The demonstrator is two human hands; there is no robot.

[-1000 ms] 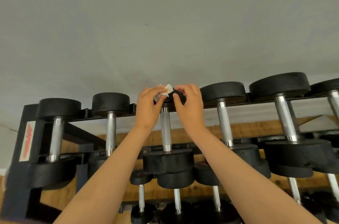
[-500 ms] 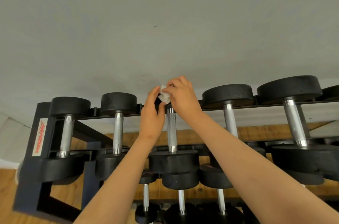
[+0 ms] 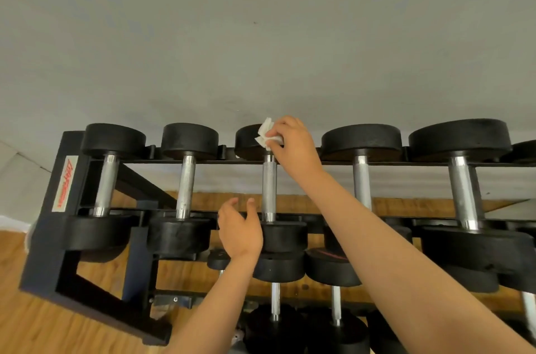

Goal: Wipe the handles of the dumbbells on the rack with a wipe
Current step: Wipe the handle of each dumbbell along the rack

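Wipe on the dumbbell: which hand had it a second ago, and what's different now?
The wipe passed from the left hand to the right hand, which now pinches it alone at the far end of the middle dumbbell's handle. The left hand let go and dropped to the handle's near end, fingers loosely open. The other dumbbells stayed on the rack.

Grey wall [image 3: 261,34] — plain; brown wooden floor [image 3: 37,319] below

The wipe [image 3: 266,134] in the right hand [image 3: 293,145] looks white and crumpled, seemingly paper. Below that hand, the handle [image 3: 269,188] is knurled, shiny metal; its heads [image 3: 285,237] are matt black, slightly rough.
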